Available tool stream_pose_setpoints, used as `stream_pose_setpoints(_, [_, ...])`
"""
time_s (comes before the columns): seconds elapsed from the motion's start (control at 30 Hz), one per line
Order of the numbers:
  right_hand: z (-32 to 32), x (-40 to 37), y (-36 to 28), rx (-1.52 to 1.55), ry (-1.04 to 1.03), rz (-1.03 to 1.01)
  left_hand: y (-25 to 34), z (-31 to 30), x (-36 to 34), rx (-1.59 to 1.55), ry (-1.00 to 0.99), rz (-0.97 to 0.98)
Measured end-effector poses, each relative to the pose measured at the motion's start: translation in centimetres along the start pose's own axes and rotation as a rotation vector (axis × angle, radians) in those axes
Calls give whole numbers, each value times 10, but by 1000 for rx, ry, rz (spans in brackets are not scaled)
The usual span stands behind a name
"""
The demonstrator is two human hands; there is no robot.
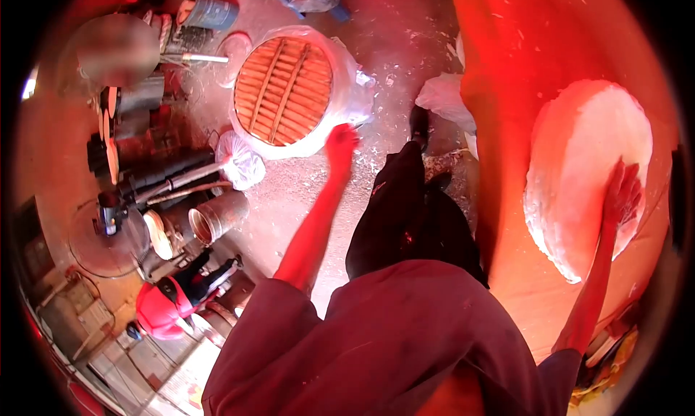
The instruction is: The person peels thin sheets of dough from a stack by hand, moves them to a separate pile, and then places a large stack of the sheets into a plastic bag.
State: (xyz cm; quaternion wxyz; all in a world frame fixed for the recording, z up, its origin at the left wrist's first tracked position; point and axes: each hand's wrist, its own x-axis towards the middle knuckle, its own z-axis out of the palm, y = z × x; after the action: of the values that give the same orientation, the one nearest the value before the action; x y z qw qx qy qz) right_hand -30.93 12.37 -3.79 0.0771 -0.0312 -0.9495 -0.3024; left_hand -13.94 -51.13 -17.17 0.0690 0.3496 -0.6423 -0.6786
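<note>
My right hand [622, 193] rests with its fingers stretched out on a large white oval slab [572, 163]. The slab has a ragged lower edge and lies on an orange-covered surface [499, 76] at the right; its material is unclear. On the other side, my left hand [342, 145] hangs in a loose fist beside a round tub [351, 90] wrapped in clear plastic. A round lid of wooden slats [282, 90] with two crossbars covers the tub. Nothing shows in the left hand.
A white plastic bag [443, 98] lies against the orange cover's edge. To the left stand a metal bucket [211, 222], a bagged bundle [242, 163] and a blue bucket [206, 12]. A person in a red top [161, 311] bends over at lower left.
</note>
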Motion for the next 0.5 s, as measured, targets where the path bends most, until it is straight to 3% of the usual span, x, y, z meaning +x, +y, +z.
stream_pose_setpoints(0.07, [4, -5, 14, -423, 175, -312, -25, -73, 21, -215, 353, -278])
stream_pose_setpoints(0.13, [-6, -3, 8, -224, 105, -188, -61, -124, 39, -490, 455, -293])
stream_pose_setpoints(0.17, [-5, 1, 2, -128, 30, -78, -86, -145, 53, -540, 380, -293])
stream_pose_setpoints(0.2, [-4, 7, -4, -20, -35, 46, -156, -187, 89, -797, 227, -296])
stream_pose_setpoints(0.23, [1, 8, -4, -15, 77, 11, -103, -153, 72, -765, 476, -372])
stream_pose_setpoints(0.27, [5, 3, 0, -18, 178, -32, -105, -152, 73, -756, 432, -308])
stream_pose_setpoints(0.33, [6, -4, 8, -217, 262, -181, -117, -164, 87, -978, 381, -403])
stream_pose_setpoints(0.37, [6, -6, 12, -321, 295, -263, -112, -161, 87, -945, 477, -437])
stream_pose_setpoints(0.47, [16, -3, 7, -65, 70, 11, -84, -155, 85, -982, 554, -571])
stream_pose_setpoints(0.5, [15, -5, 4, -96, 127, -5, -85, -159, 88, -985, 560, -591])
